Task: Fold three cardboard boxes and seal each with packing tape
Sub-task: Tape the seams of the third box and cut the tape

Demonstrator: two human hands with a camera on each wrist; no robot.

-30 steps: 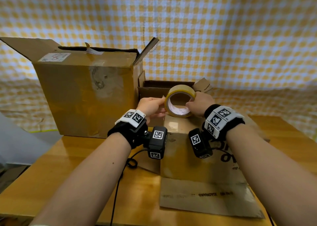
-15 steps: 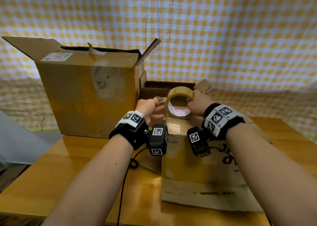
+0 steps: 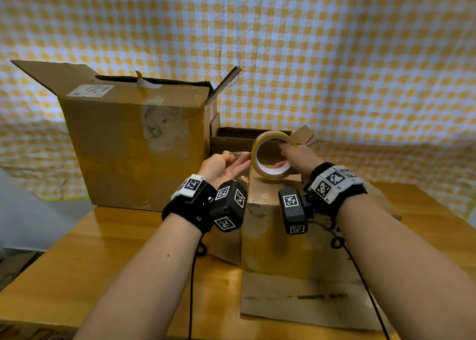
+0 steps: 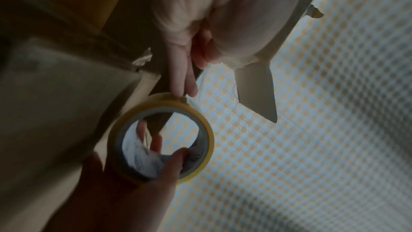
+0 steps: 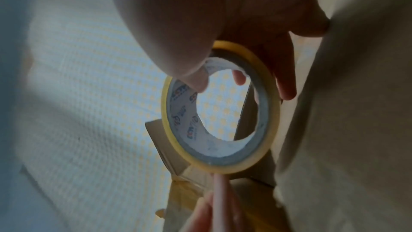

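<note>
Holding the tape roll [image 3: 273,156] upright in my right hand [image 3: 296,159], thumb hooked inside the core and fingers wrapped over the outer rim, I have it just above the top of the small cardboard box [image 3: 278,226] that stands on the counter [image 3: 103,249]. My left hand [image 3: 221,165] sits just to the left of that grip and pinches the free tape end [image 3: 238,154] between thumb and forefinger, with the other fingers stretched out toward the roll. Only a short strip is drawn off so far.

What worries me from here: the strip is clear and thin, and if I let it slacken it could fold back and stick to itself, or to my outstretched fingers, and then I lose the end. My right grip looks light on the roll, so a hard pull from the left could twist it out of my hand, I judge. Pulling off line would lay the tape skewed across the box seam and leave a gap.

The large open box [image 3: 134,143] stands near, beyond and left of my left hand, with a raised flap [image 3: 224,81] that a loose strip might catch. Another open box [image 3: 231,138] sits just behind the roll. None of the three looks sealed on top yet
</note>
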